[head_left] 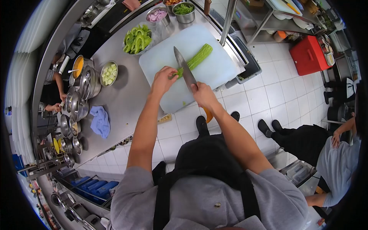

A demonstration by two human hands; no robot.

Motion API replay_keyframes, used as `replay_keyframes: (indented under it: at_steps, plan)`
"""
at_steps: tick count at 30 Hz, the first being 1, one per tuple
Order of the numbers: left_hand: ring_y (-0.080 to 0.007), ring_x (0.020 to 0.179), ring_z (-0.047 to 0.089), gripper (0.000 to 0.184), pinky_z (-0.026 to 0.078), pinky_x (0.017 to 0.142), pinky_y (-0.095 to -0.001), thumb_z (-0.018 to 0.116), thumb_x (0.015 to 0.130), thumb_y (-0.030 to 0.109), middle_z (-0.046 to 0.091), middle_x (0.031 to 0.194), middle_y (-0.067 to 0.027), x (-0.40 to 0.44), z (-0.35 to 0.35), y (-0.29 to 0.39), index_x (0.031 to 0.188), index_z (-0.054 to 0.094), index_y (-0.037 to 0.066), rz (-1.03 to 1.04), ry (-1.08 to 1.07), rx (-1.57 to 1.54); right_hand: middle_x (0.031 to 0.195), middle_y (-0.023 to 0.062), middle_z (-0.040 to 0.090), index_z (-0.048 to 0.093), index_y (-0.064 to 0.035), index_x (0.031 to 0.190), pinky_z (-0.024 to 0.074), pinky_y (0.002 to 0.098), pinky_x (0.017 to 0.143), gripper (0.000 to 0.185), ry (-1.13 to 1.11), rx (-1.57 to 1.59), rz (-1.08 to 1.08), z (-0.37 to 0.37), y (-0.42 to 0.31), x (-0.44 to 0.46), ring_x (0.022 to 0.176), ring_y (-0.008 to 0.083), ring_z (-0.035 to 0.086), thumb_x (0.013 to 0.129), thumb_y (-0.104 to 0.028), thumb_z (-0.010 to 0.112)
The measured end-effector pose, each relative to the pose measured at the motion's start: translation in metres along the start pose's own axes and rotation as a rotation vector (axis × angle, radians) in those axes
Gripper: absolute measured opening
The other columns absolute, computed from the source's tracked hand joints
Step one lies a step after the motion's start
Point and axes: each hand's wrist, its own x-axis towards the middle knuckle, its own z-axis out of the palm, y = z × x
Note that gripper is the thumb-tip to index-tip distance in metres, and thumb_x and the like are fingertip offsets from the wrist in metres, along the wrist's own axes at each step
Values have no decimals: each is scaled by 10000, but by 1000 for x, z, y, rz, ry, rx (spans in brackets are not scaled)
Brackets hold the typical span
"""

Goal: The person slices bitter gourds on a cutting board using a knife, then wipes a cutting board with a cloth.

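My right hand (pixel 202 94) is closed around the yellow-orange handle of a kitchen knife (pixel 184 69), its broad blade angled up and left over the cutting board. The blade lies across a long, bumpy green bitter melon (pixel 200 56) near its lower left end. On the near side of the blade, my left hand (pixel 165 79) pinches the small end piece (pixel 178 73) of the melon between its fingertips. Under both is a white cutting board (pixel 218 76), with a green scrap (pixel 184 103) near its front edge. The blade hides the spot where melon and end piece meet.
Bowls of cut green vegetable (pixel 137 39), pale green chunks (pixel 109 73), purple onion (pixel 158 15) and green slices (pixel 184 9) surround the board. A blue cloth (pixel 100 122) lies left, beside stacked metal bowls (pixel 79 105). A co-worker (pixel 337 153) stands right; another person's hands (pixel 55 106) show left.
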Motion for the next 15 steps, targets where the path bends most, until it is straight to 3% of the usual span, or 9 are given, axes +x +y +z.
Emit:
replay_keyframes:
  at_steps: [2, 4, 8, 11, 13, 15]
  plan:
    - [-232, 913, 707, 229, 572, 846, -350, 787, 861, 106, 712, 1063, -80, 1, 1, 0, 1073, 722, 49, -22, -3, 26, 678, 261, 664, 598, 100, 966, 553, 437, 493, 429, -25, -19, 12, -2, 5, -14, 455, 342, 642, 1081, -284, 446]
    - [-230, 917, 709, 229, 573, 849, -351, 787, 862, 106, 713, 1064, -80, 1, 2, -1, 1074, 722, 49, -23, -2, 16, 577, 202, 598, 573, 82, 931, 518, 417, 468, 439, -57, -18, 24, -2, 11, -27, 423, 292, 605, 1088, -308, 447]
    - [-227, 924, 713, 225, 575, 852, -350, 788, 866, 109, 715, 1072, -78, 1, 2, 1, 1073, 723, 49, -43, 5, 6, 593, 205, 612, 591, 79, 946, 529, 420, 490, 430, -101, -82, 11, -7, 24, -51, 436, 295, 616, 1081, -301, 442]
    - [-226, 929, 714, 221, 577, 852, -347, 795, 860, 110, 714, 1072, -76, 2, 4, -7, 1063, 727, 55, -9, 27, -7, 695, 268, 671, 638, 81, 988, 570, 476, 592, 418, -141, -121, 37, -11, 24, -67, 537, 363, 680, 1070, -286, 454]
    - [-238, 948, 708, 241, 574, 870, -353, 791, 855, 99, 710, 1071, -88, 3, 3, -8, 1080, 719, 51, -27, -3, -19, 769, 306, 685, 658, 73, 994, 569, 524, 722, 426, -173, -173, 47, -15, 24, -78, 687, 438, 706, 1047, -311, 480]
    - [-250, 967, 702, 260, 570, 887, -360, 786, 850, 89, 706, 1071, -101, 4, -1, -6, 1096, 712, 47, -51, -9, -21, 856, 328, 694, 670, 59, 997, 540, 562, 817, 433, -103, -247, -81, -16, 44, -85, 838, 500, 689, 1029, -336, 494]
